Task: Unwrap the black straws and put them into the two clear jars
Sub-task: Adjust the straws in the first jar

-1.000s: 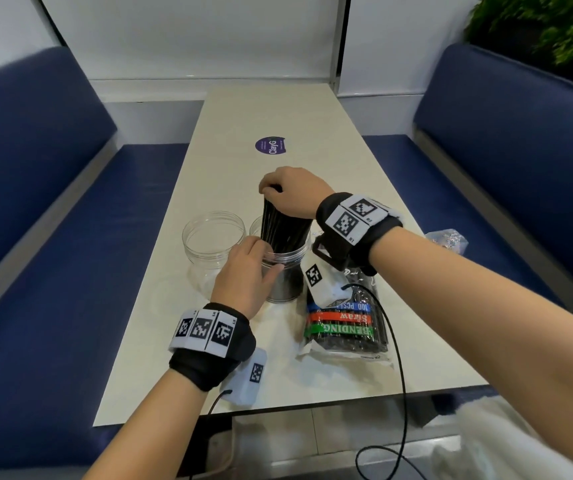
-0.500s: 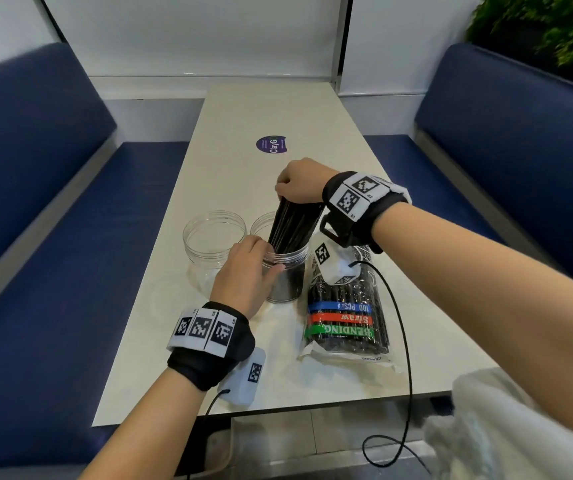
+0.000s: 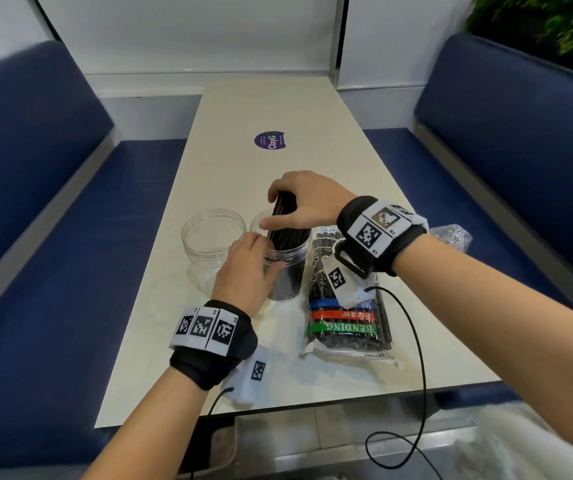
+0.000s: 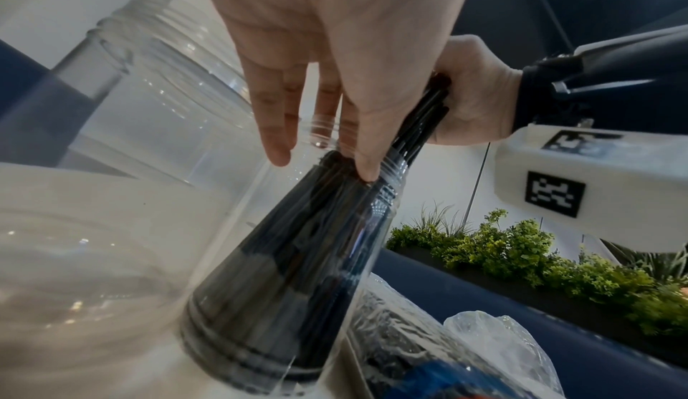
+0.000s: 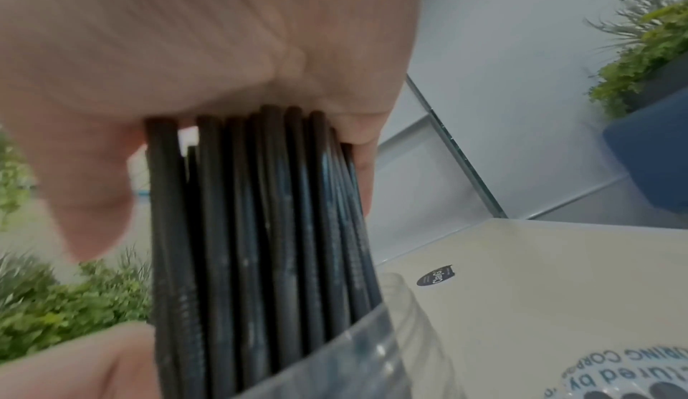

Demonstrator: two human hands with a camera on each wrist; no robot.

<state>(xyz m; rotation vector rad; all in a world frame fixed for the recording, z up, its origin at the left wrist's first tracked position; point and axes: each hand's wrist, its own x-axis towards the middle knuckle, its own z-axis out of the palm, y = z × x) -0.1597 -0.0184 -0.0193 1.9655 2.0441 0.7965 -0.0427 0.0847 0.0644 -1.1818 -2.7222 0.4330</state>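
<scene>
Two clear jars stand side by side on the table. The left jar [image 3: 213,237] is empty. The right jar [image 3: 287,271] [image 4: 283,287] holds a bundle of black straws [image 3: 283,233] [image 5: 260,214] that sticks out above its rim. My right hand [image 3: 288,209] [image 4: 473,102] [image 5: 242,82] grips the tops of the straws from above. My left hand [image 3: 261,254] [image 4: 324,155] holds the right jar at its neck, thumb across the front and fingers on the far side. A clear pack of wrapped black straws [image 3: 345,306] lies right of the jars.
The table [image 3: 261,109] is long and pale, with a purple sticker [image 3: 270,140] in the middle. Blue benches [image 3: 53,237] run along both sides. A crumpled clear wrapper [image 3: 451,235] lies at the right table edge. A black cable [image 3: 420,375] hangs off the front edge.
My right hand swung the straw tops to the right, then back down and left, so the bundle stands more upright in the jar. The left hand stays on the jar.
</scene>
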